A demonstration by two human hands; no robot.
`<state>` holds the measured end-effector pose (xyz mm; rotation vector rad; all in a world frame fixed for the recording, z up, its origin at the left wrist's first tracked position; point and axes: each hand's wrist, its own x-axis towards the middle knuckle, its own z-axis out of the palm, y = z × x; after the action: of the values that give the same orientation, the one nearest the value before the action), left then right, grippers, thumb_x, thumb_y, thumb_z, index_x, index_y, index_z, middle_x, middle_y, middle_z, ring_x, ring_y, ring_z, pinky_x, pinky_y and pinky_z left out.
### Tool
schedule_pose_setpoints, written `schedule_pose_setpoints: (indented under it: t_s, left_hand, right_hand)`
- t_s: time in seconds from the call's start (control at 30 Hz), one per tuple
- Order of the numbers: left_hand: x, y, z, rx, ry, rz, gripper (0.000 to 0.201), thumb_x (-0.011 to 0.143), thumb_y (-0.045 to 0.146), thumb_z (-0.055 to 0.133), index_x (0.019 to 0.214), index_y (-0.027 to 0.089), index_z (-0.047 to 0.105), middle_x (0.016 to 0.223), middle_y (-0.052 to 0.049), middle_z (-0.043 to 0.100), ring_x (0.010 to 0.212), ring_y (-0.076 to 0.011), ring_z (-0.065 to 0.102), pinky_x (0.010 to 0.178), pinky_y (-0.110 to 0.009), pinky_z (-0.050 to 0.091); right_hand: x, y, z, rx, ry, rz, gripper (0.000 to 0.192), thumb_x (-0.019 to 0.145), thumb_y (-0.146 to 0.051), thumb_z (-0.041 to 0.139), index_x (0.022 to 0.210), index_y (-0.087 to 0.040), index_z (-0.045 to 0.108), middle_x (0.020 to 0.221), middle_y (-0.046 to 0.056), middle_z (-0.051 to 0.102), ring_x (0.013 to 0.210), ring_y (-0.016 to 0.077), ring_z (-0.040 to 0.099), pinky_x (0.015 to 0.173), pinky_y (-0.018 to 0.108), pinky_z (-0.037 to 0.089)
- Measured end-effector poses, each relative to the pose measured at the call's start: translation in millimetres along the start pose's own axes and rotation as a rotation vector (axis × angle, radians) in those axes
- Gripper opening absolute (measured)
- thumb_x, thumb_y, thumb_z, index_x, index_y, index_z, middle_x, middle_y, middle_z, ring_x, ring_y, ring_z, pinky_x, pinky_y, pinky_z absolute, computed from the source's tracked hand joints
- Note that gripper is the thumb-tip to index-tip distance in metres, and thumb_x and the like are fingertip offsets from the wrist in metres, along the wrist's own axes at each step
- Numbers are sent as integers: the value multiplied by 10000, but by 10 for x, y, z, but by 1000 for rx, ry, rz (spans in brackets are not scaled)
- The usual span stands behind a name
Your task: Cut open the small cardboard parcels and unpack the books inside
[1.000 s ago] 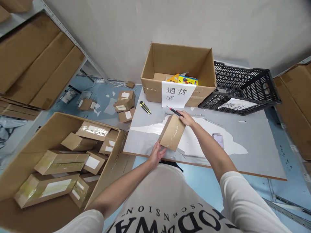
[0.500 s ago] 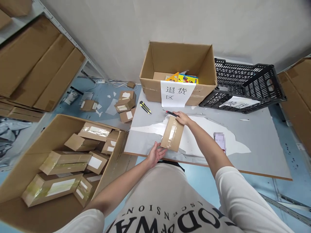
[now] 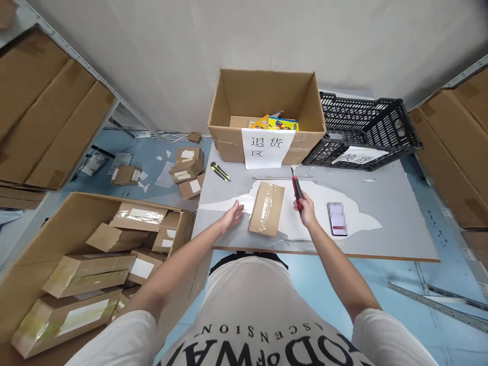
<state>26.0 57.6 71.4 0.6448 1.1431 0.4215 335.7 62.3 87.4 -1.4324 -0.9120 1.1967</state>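
Observation:
A small taped cardboard box (image 3: 267, 209) lies on the table in front of me, a strip of clear tape along its top. My left hand (image 3: 231, 217) is open just left of the box, apart from it, with its fingers stretched out. In my right hand (image 3: 306, 209), to the right of the box, is a red and black utility knife (image 3: 296, 189), gripped by its handle with the tip pointing away from me. Under the box spreads a torn white sheet (image 3: 316, 223). A phone (image 3: 337, 219) lies right of my right hand.
A cardboard carton (image 3: 229, 146) with colourful packs and a black plastic crate (image 3: 366, 157) stand along the table's back, both with paper signs. A yellow-black cutter (image 3: 220, 172) lies at the left. A big carton (image 3: 179, 231) of parcels stands left; small boxes (image 3: 190, 173) are stacked beyond it.
Both hands have come off the box, which now lies flat on the table. My right hand moved right and turned the knife away from me; my left hand moved left.

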Motion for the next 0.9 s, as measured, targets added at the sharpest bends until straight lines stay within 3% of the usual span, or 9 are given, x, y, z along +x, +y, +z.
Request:
schedule_pose_setpoints:
  t_s: [0.07, 0.17, 0.27, 0.4, 0.53, 0.67, 0.9]
  left_hand:
    - [177, 231, -10, 88, -55, 42, 839, 764, 763, 225, 1427, 252, 288, 1519, -51, 174, 1386, -280, 179, 1106, -433, 191]
    - [433, 587, 86, 240, -93, 114, 814, 784, 748, 127, 1445, 281, 216, 1525, -10, 142, 1396, -239, 143, 1106, -401, 185]
    - [627, 894, 250, 375, -110, 172, 821, 781, 749, 70, 1451, 287, 177, 1523, -5, 126, 1399, -216, 113, 1102, -371, 183]
    - [779, 1151, 419, 491, -133, 203, 856, 787, 742, 51, 1445, 226, 235, 1511, -36, 169, 1394, -215, 144, 1106, -339, 176]
    - [858, 1219, 456, 576, -149, 178, 850, 789, 751, 148, 1406, 198, 341, 1486, -67, 242, 1383, -243, 197, 1106, -356, 177]
    - [899, 1193, 422, 549, -140, 157, 853, 780, 753, 249, 1347, 145, 436, 1434, -129, 350, 1348, -290, 283, 1086, -386, 214]
    - [954, 1137, 296, 433, -119, 132, 785, 775, 736, 327, 1236, 140, 551, 1390, -140, 423, 1298, -301, 377, 1060, -378, 268]
  right_hand:
    - [-321, 173, 54, 163, 95, 88, 405, 708, -380, 610, 1074, -213, 555, 616, -64, 452, 434, 76, 369, 429, 217, 312]
    - [-704, 376, 262, 275, 259, 153, 471, 663, -466, 662, 1042, -208, 555, 619, -59, 492, 467, 83, 438, 446, 214, 326]
    - [-996, 490, 488, 312, 367, 212, 502, 686, -525, 626, 1072, -215, 546, 788, 2, 623, 667, 137, 585, 547, 241, 416]
    - [-1298, 499, 647, 412, 367, 375, 504, 687, -531, 634, 1090, -238, 555, 1051, 42, 646, 840, 176, 616, 571, 253, 453]
    - [-1476, 420, 655, 481, 328, 510, 480, 716, -542, 613, 1107, -273, 539, 1188, 27, 601, 891, 191, 605, 535, 257, 476]
    - [-1556, 438, 629, 550, 280, 608, 387, 765, -538, 565, 1082, -321, 521, 1147, 11, 626, 889, 203, 621, 591, 339, 536]
    - [-1528, 547, 599, 611, 257, 544, 241, 826, -502, 476, 929, -295, 543, 1015, 24, 670, 955, 228, 646, 759, 444, 564]
